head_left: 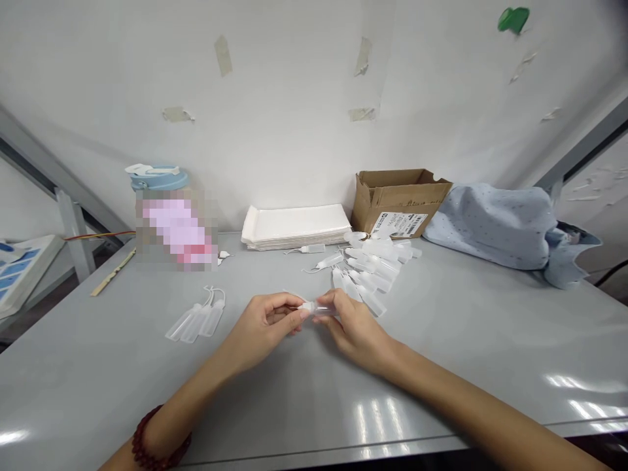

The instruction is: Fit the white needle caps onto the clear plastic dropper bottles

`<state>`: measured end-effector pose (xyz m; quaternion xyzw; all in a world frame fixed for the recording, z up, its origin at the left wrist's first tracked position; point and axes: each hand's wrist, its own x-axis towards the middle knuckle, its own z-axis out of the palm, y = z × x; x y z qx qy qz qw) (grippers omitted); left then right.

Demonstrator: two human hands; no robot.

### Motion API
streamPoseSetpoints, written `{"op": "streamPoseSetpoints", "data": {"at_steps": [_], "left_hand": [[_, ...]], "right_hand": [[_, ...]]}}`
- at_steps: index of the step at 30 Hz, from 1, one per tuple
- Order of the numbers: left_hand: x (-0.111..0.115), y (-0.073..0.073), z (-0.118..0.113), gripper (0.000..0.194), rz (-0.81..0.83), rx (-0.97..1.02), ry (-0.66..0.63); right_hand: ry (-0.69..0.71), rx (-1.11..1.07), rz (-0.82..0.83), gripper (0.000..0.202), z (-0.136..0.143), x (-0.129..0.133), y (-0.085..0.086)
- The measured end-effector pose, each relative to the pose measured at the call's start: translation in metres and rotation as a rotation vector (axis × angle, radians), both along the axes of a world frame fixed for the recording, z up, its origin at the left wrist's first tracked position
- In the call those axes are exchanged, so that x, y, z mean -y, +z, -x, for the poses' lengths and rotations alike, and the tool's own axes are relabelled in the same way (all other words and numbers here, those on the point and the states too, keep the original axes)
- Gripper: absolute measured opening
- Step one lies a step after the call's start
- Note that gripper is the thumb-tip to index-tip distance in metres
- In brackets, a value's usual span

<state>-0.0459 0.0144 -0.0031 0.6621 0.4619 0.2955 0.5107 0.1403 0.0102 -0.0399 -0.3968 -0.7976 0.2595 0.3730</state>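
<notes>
Between my two hands, just above the grey table [289, 392], is a small translucent plastic squeeze bottle [322, 309] lying sideways. My left hand [275, 322] pinches its white nozzle end between thumb and fingers. Around the bottle's body my right hand [354, 324] is closed, thumb below and fingers on top. To the left lie 3 similar bottles [199, 322] side by side, their thin cap straps curling at the far end. A loose pile of several more bottles [373, 265] spreads beyond my right hand.
Against the wall stand a stack of white padded envelopes [297, 226] and an open cardboard box [400, 203]. A pale blue cloth [490, 226] lies to the box's right. On the left are a blue-lidded container [159, 180], partly blurred, and a thin yellowish strip [112, 271].
</notes>
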Motion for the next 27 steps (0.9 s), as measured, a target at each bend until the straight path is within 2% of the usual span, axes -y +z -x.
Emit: {"op": "streamPoseSetpoints", "data": {"at_steps": [2, 5, 7, 9, 12, 14, 16, 18, 20, 22, 25, 27], "left_hand": [[0.001, 0.0, 0.001, 0.02, -0.061, -0.016, -0.016], [0.002, 0.002, 0.001, 0.021, -0.102, -0.032, -0.05], [0.002, 0.003, 0.0, 0.02, -0.09, -0.02, -0.046], [0.002, 0.002, -0.001, 0.021, -0.079, -0.014, -0.023], [0.001, -0.001, -0.002, 0.023, -0.05, -0.014, -0.01], [0.0, -0.003, -0.003, 0.026, -0.027, 0.003, -0.023], [-0.001, -0.004, -0.002, 0.026, -0.008, 0.029, -0.034], [-0.001, -0.004, -0.001, 0.026, -0.001, 0.042, -0.051], [0.0, -0.003, 0.0, 0.029, -0.008, 0.026, -0.066], [0.001, -0.002, 0.002, 0.03, -0.028, -0.008, -0.08], [0.003, -0.001, 0.001, 0.029, -0.078, -0.075, -0.094], [0.004, -0.002, 0.0, 0.027, -0.16, -0.144, -0.094]], "right_hand": [[0.019, -0.112, 0.256, 0.009, 0.0, 0.0, 0.008], [0.128, -0.345, 0.693, 0.015, 0.0, -0.002, 0.017], [0.175, -0.428, 0.801, 0.017, 0.001, -0.002, 0.019], [0.121, -0.369, 0.671, 0.013, 0.001, -0.002, 0.017], [0.001, -0.147, 0.18, 0.007, 0.0, -0.001, 0.009], [-0.016, -0.018, -0.115, 0.007, -0.001, -0.002, 0.003], [-0.003, 0.066, -0.289, 0.01, -0.002, -0.003, 0.0], [0.021, 0.116, -0.364, 0.012, -0.003, -0.002, 0.0], [0.045, 0.108, -0.348, 0.014, -0.003, -0.001, 0.002], [0.061, 0.047, -0.225, 0.015, -0.003, 0.001, 0.006], [0.077, -0.081, 0.078, 0.014, -0.002, 0.002, 0.013], [0.07, -0.183, 0.339, 0.016, -0.002, 0.0, 0.018]]}}
